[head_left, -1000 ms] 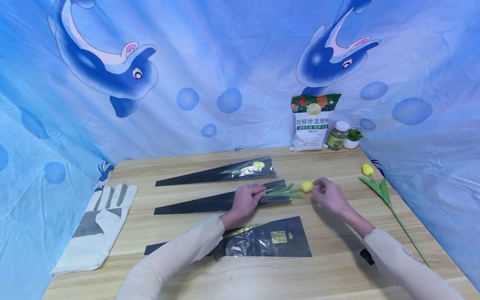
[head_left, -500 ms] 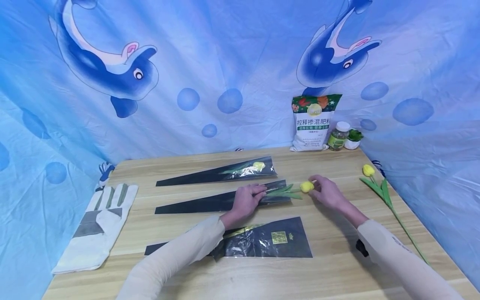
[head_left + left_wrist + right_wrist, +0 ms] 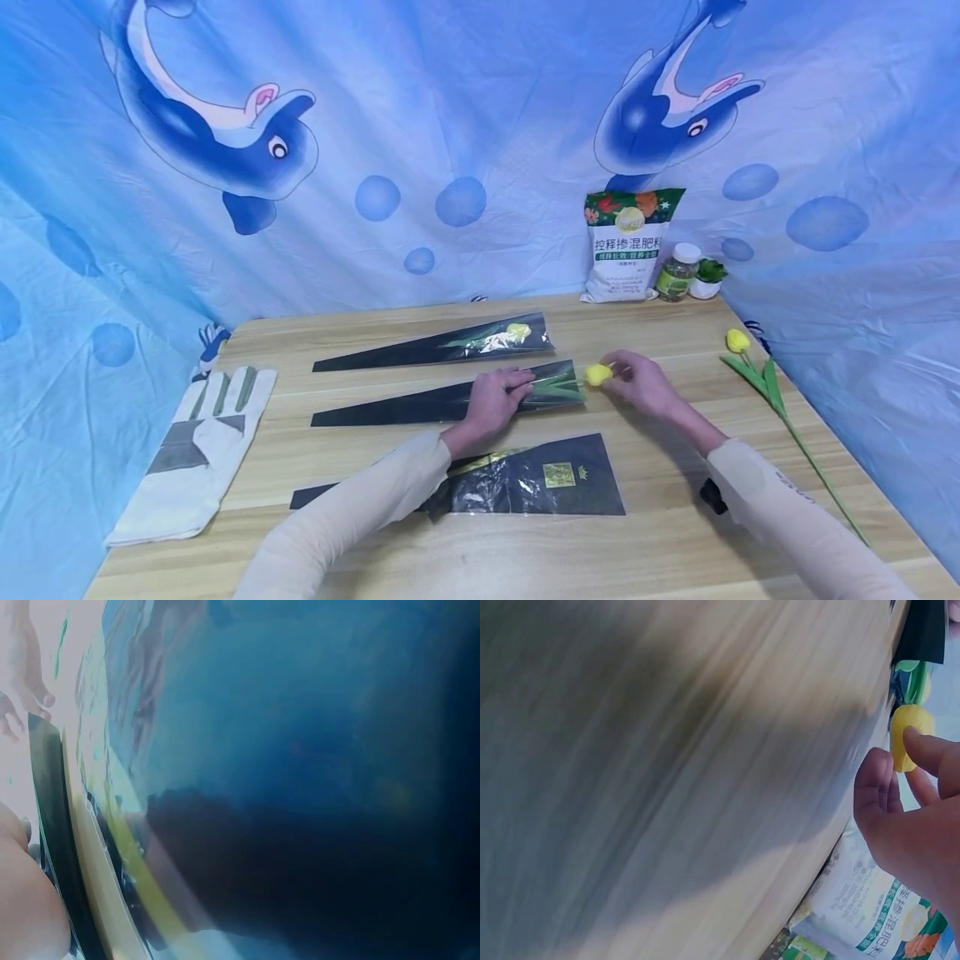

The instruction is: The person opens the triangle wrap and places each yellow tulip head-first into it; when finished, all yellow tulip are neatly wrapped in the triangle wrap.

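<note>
In the head view my right hand (image 3: 639,382) pinches a yellow artificial tulip (image 3: 597,375) by its blossom. The right wrist view shows thumb and fingers around that yellow blossom (image 3: 910,735). Its green leaves lie inside the mouth of the middle black flower sleeve (image 3: 420,404), while the blossom is just outside. My left hand (image 3: 495,400) holds this sleeve near its wide end, fingers over the clear film. Above it lies another sleeve (image 3: 390,355) with a yellow tulip (image 3: 517,332) inside. A third sleeve (image 3: 600,479) lies nearer, partly under my left forearm.
A loose yellow tulip (image 3: 780,408) lies along the table's right side. White-and-grey gloves (image 3: 183,467) rest at the left. At the back right stand a fertilizer bag (image 3: 626,250), a lidded jar (image 3: 677,273) and a small potted plant (image 3: 707,279).
My right hand has moved left with the tulip, and its leaves have slid further into the middle sleeve. The left hand has stayed in place on the sleeve.
</note>
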{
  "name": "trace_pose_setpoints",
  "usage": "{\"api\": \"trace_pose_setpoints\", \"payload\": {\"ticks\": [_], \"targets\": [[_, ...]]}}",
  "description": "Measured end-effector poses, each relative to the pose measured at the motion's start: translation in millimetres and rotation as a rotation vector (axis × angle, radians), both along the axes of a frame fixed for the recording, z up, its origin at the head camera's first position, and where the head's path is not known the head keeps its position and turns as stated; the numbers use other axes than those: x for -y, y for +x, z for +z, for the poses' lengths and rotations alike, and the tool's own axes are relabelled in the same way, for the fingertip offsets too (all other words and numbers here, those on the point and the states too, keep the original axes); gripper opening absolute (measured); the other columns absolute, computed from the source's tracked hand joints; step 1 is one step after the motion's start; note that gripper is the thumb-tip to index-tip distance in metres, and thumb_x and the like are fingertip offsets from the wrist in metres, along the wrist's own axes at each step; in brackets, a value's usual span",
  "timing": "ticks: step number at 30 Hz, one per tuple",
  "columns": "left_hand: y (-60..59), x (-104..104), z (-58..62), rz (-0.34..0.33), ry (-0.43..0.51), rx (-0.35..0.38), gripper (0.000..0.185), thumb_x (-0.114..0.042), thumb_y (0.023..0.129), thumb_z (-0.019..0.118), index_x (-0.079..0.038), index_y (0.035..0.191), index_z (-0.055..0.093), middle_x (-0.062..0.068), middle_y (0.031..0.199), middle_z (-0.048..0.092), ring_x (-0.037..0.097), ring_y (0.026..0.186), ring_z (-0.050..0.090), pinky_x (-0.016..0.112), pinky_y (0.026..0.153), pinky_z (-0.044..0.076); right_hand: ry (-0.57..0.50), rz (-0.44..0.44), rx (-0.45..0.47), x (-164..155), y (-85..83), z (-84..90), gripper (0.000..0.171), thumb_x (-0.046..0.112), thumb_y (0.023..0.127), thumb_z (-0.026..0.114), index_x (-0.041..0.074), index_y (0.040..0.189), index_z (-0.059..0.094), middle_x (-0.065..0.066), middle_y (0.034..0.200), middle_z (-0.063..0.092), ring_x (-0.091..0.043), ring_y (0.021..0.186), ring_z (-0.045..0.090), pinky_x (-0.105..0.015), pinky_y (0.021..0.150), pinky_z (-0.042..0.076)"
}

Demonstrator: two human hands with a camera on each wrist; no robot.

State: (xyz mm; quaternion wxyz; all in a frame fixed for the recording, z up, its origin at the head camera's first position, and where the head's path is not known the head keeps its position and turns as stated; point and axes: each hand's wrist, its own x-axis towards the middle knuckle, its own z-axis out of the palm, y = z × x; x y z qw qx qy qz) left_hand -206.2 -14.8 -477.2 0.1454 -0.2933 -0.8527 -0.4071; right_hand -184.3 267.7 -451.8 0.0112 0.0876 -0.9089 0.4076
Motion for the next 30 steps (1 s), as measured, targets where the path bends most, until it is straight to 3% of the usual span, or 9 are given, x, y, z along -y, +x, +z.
{"api": "trace_pose_setpoints", "payload": {"ticks": [12, 20, 24, 27, 30], "targets": [[0.9, -3, 1.7, -0.002, 0.003, 0.003, 0.019, -0.007, 0.086, 0.078, -0.003, 0.105, 0.078, 0.009, 0.106, 0.074, 0.029, 0.106, 0.069, 0.043, 0.094, 0.053, -0.134, 0.02, 0.076, 21, -0.3, 0.2, 0.04, 0.001, 0.089, 0.071, -0.005, 0.126, 0.058, -0.021, 0.107, 0.063, -0.037, 0.098, 0.064, -0.035, 0.068, 0.059], [-0.2, -4, 1.0, 0.01, -0.005, 0.014, 0.019, -0.008, 0.087, 0.077, -0.005, 0.106, 0.078, 0.009, 0.107, 0.074, 0.029, 0.106, 0.069, 0.041, 0.096, 0.052, -0.212, 0.039, 0.162, 30, -1.2, 0.6, 0.032, -0.002, 0.093, 0.064, -0.007, 0.123, 0.059, -0.019, 0.106, 0.065, -0.03, 0.088, 0.064, -0.033, 0.064, 0.057], [0.2, -4, 1.2, 0.006, 0.0, 0.017, 0.019, -0.008, 0.087, 0.077, -0.004, 0.106, 0.078, 0.009, 0.106, 0.074, 0.029, 0.106, 0.069, 0.043, 0.097, 0.052, -0.267, 0.076, 0.235, 34, -2.6, 2.0, 0.028, -0.003, 0.098, 0.055, -0.011, 0.125, 0.057, -0.021, 0.108, 0.066, -0.027, 0.088, 0.066, -0.032, 0.075, 0.058], [0.2, -5, 0.9, 0.008, -0.006, 0.021, 0.019, -0.009, 0.087, 0.077, -0.004, 0.105, 0.078, 0.008, 0.106, 0.074, 0.028, 0.106, 0.069, 0.042, 0.097, 0.051, -0.307, 0.104, 0.276, 37, -4.1, 3.0, 0.031, -0.005, 0.099, 0.049, -0.015, 0.128, 0.053, -0.025, 0.114, 0.065, -0.03, 0.098, 0.068, -0.034, 0.088, 0.056], [0.2, -7, 0.9, 0.013, -0.014, 0.025, 0.02, -0.009, 0.086, 0.078, -0.004, 0.105, 0.078, 0.007, 0.106, 0.074, 0.028, 0.107, 0.069, 0.041, 0.097, 0.052, -0.384, 0.122, 0.327, 39, -6.1, 2.6, 0.034, -0.009, 0.097, 0.044, -0.018, 0.13, 0.049, -0.031, 0.119, 0.061, -0.036, 0.105, 0.066, -0.038, 0.093, 0.054]]}}
